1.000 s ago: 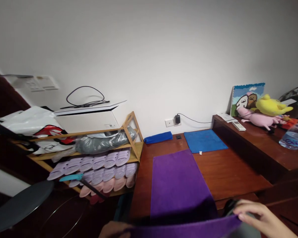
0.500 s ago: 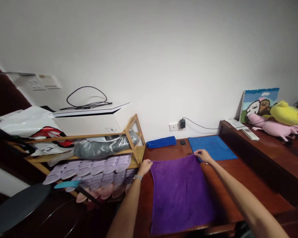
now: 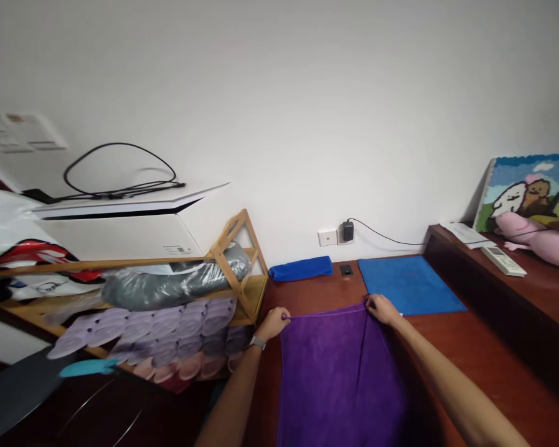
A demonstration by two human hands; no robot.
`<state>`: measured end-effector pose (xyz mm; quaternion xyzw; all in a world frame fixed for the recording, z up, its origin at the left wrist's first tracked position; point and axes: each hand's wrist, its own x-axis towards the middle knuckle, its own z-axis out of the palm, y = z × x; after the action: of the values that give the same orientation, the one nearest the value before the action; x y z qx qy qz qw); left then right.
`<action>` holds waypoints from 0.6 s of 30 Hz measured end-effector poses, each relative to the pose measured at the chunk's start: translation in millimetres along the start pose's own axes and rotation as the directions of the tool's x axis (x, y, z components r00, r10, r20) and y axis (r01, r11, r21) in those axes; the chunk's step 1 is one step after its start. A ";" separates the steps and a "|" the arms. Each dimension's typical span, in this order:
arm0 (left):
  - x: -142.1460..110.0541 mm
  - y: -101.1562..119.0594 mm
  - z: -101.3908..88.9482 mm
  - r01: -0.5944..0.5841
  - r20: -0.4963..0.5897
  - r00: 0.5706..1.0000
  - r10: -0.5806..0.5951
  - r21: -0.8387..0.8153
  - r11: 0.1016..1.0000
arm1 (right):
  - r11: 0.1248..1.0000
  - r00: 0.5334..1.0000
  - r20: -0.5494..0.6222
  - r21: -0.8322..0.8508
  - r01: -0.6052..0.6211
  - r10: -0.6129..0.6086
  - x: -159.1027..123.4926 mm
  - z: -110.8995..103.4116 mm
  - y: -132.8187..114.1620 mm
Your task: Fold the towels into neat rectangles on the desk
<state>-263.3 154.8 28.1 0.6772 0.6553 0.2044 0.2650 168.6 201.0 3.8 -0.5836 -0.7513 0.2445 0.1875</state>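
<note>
Left hand [image 3: 276, 324] near, grip pinched shut on far left corner of purple microfibre towel [image 3: 340, 382]; right hand [image 3: 382, 309], grip pinched shut on far right corner. Towel spread on dark reddish wooden bench [image 3: 470, 347], arms' reach from body. Left of towel, bamboo shoe rack [image 3: 228, 231] holding lilac plastic slippers [image 3: 177, 326]. Far, flat blue towel [image 3: 410, 284] just beyond right hand; rolled blue towel [image 3: 300, 268] against wall

1. One left hand [image 3: 274, 324], one right hand [image 3: 382, 309].
2. One purple towel [image 3: 335, 379].
3. Two blue cloths: one folded cloth [image 3: 300, 269], one flat cloth [image 3: 407, 284].
4. One wristwatch [image 3: 258, 343].
5. One charger [image 3: 348, 231].
6. One remote control [image 3: 503, 261].
7. Perhaps ten lilac slippers [image 3: 168, 329], too overlapped to count surely.
</note>
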 end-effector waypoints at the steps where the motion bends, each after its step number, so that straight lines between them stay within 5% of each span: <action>1: -1.3 1.7 0.1 -0.003 -0.008 1.000 0.002 -0.015 1.000 | 1.000 1.000 0.005 0.007 -0.008 0.008 1.0 -1.3 -1.7; 5: -9.8 16.2 -5.8 -0.026 -0.066 0.998 0.019 -0.108 0.994 | 0.996 1.000 0.008 0.085 -0.015 0.014 -1.7 -12.8 -15.4; 8: -19.7 33.5 -27.1 -0.072 -0.091 0.994 0.054 -0.209 0.975 | 0.987 0.999 -0.038 0.161 0.006 0.000 -14.7 -33.7 -30.8; 12: -50.3 69.1 -85.3 -0.171 -0.107 0.984 0.143 -0.339 0.925 | 0.957 0.991 -0.119 0.273 0.097 -0.067 -58.3 -89.2 -57.6; 18: -142.4 154.4 -186.8 -0.366 -0.267 0.929 0.254 -0.583 0.726 | 0.856 0.951 -0.189 0.419 0.304 -0.245 -174.6 -206.6 -121.1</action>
<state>-267.8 29.9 279.9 0.6316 0.4475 0.5072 0.3790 234.1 38.4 242.9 -0.4266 -0.7377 0.3417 0.3964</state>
